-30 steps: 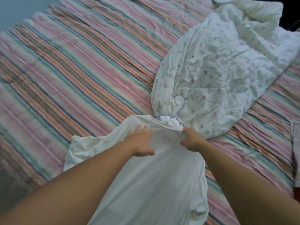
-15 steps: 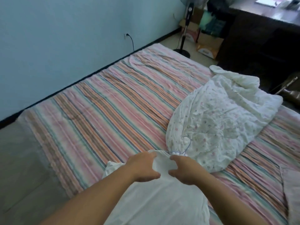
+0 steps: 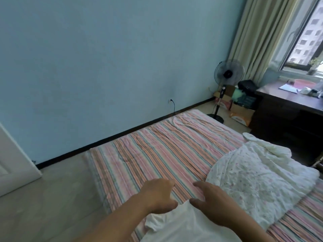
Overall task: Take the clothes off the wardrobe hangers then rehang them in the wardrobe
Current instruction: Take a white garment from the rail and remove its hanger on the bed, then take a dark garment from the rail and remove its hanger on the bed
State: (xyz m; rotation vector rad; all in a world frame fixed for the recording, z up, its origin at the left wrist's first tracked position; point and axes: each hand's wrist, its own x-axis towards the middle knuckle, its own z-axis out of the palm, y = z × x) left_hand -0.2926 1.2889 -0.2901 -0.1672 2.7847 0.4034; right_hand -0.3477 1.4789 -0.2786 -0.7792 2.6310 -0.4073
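A white garment (image 3: 176, 224) lies flat on the striped bed (image 3: 157, 145) at the bottom of the view. My left hand (image 3: 157, 194) hovers at its top edge with the fingers loosely curled, thumb at the cloth, nothing visibly gripped. My right hand (image 3: 213, 201) is beside it with fingers spread, palm over the garment's top. Striped sheet shows between the thumb and fingers of each hand. The hanger is out of sight, hidden under my hands or the cloth.
A rumpled floral quilt (image 3: 253, 180) lies on the bed right of my hands. Beyond the bed stand a pedestal fan (image 3: 227, 74), cardboard boxes (image 3: 241, 116) and a dark desk (image 3: 288, 105) under the window. A white door (image 3: 14, 163) is at the left.
My head has tilted up, so the wall, fan and window now show. My hands have loosened from the garment's collar, and the hanger's hook is no longer visible.
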